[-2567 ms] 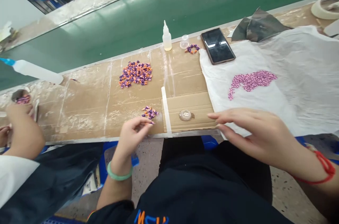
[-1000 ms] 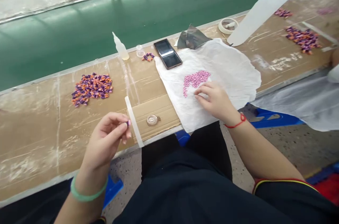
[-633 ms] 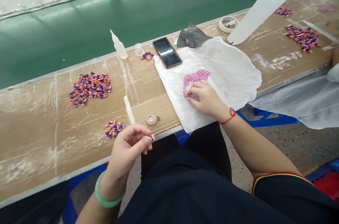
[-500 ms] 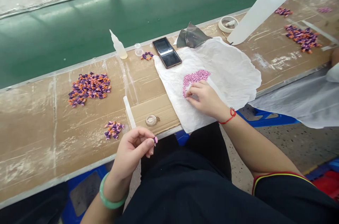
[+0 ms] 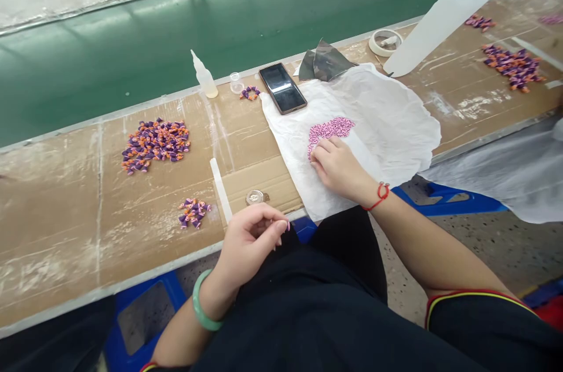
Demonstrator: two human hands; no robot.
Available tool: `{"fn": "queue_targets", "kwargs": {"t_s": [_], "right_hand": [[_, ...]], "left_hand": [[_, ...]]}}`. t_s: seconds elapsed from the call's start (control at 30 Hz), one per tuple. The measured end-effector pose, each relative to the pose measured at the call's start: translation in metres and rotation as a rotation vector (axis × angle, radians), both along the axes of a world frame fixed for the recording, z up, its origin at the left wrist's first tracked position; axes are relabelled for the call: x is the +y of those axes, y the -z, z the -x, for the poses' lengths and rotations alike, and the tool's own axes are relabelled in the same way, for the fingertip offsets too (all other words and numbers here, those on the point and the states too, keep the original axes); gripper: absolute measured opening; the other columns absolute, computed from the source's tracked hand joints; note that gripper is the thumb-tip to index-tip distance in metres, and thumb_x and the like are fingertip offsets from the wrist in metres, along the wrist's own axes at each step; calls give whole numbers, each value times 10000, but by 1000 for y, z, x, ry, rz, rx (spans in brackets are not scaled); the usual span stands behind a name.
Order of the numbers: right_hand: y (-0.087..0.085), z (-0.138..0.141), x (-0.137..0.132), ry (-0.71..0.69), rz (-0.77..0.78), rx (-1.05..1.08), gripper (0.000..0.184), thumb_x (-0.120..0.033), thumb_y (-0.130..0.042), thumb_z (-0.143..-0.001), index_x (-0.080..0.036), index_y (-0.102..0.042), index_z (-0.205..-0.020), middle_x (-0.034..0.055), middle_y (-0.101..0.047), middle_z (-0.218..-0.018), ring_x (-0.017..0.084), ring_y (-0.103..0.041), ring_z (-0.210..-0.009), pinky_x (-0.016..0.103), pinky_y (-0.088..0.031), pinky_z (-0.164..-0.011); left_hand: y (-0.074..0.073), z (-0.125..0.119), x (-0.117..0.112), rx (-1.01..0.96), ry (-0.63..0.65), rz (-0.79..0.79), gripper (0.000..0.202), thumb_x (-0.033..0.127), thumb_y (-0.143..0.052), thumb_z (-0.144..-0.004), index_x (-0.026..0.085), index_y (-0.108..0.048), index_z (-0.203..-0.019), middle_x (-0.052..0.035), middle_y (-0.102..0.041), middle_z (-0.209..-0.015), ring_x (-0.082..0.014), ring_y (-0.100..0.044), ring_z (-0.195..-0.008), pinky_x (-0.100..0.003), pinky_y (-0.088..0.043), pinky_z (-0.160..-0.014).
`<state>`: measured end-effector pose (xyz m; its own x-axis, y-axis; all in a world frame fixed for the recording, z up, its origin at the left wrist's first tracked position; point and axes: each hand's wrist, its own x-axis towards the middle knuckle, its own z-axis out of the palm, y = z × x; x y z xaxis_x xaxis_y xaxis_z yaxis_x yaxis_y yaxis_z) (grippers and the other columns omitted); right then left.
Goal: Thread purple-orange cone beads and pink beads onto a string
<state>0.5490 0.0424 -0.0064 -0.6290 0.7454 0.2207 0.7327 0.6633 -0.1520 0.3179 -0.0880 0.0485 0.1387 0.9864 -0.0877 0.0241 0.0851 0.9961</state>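
Note:
My left hand, with a green bangle at its wrist, is closed in a pinch near the table's front edge. A small pink-and-purple piece shows at its fingertips. My right hand, wearing a red string bracelet, rests its closed fingertips at the lower left edge of a patch of tiny pink speckled pieces. Whatever those fingers pinch is hidden. The patch lies on a white cloth. Left of my left hand is a small heap of purple-and-orange pieces, and beyond it a larger heap.
Along the back stand a small dropper bottle, a clear cap, a ring of purple pieces, a phone, a tape roll and a tall leaning bottle. A round clear disc lies on cardboard near the front.
My left hand has moved right, toward the cloth, with the small piece still in its pinch. My right hand's fingers have drawn closer together at the pink patch. The view has shifted slightly.

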Motion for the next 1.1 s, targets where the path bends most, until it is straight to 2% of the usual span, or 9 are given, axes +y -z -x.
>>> {"fn": "queue_targets", "kwargs": {"t_s": [0.1, 0.2, 0.3, 0.4, 0.7, 0.8, 0.87, 0.97, 1.1], "right_hand": [[-11, 2, -11, -96, 48, 162, 151, -89, -455, -925, -184, -517, -825, 116, -559, -866, 279, -476, -845, 426, -421, -793], [-34, 9, -28, -246, 133, 326, 142, -91, -454, -951, -196, -461, -855, 75, -532, -870, 249, -476, -848, 401, -419, -798], [-56, 19, -44, -327, 172, 364, 145, -80, -442, -963, -191, -446, -869, 73, -521, -885, 241, -466, -865, 394, -419, -810], [-69, 27, -53, -369, 182, 356, 161, -58, -435, -959, -184, -440, -858, 77, -517, -879, 238, -453, -855, 388, -418, -796], [-73, 33, -59, -380, 146, 292, 186, -29, -416, -941, -174, -447, -827, 86, -510, -862, 234, -432, -828, 383, -415, -763], [-73, 35, -61, -361, 163, 332, 191, -45, -408, -952, -179, -452, -823, 78, -522, -846, 232, -452, -832, 377, -413, -767], [-75, 36, -63, -329, 239, 429, 171, -75, -430, -969, -178, -471, -839, 58, -536, -837, 210, -480, -819, 345, -419, -753], [-78, 37, -65, -243, 432, 610, 134, -121, -489, -967, -177, -512, -848, 15, -555, -796, 151, -514, -735, 271, -424, -670], [-79, 40, -67, -195, 569, 681, 139, -117, -536, -912, -181, -532, -789, -22, -559, -722, 108, -512, -640, 223, -415, -596]], "left_hand": [[-3, -10, 6, 56, -15, -50, 136, 209, -637, -873, 156, -682, -756, -3, -613, -609, -97, -570, -481, -185, -461, -455], [-5, -17, 12, 152, -51, -92, 144, 195, -616, -874, 152, -684, -754, -10, -632, -638, -98, -576, -510, -193, -464, -487], [-6, -21, 17, 203, -62, -125, 146, 197, -610, -871, 148, -685, -755, -14, -646, -660, -96, -567, -526, -198, -456, -506], [-7, -22, 19, 210, -45, -143, 144, 196, -602, -871, 145, -684, -765, -17, -657, -668, -96, -561, -532, -199, -447, -511], [-6, -20, 19, 264, -43, -210, 150, 179, -585, -852, 149, -653, -722, -6, -623, -634, -95, -529, -544, -193, -411, -511], [-6, -20, 19, 267, -74, -227, 144, 169, -583, -820, 153, -629, -684, -1, -600, -620, -95, -514, -545, -193, -408, -516], [-6, -20, 19, 202, -88, -191, 141, 183, -583, -808, 157, -613, -673, 1, -593, -615, -95, -514, -540, -195, -416, -516], [-8, -18, 18, 91, -91, -108, 142, 222, -596, -805, 159, -606, -679, 1, -594, -618, -93, -511, -528, -197, -419, -507], [-10, -15, 17, 64, -88, -70, 145, 234, -611, -790, 157, -602, -667, 5, -575, -600, -89, -488, -520, -195, -398, -493]]}}
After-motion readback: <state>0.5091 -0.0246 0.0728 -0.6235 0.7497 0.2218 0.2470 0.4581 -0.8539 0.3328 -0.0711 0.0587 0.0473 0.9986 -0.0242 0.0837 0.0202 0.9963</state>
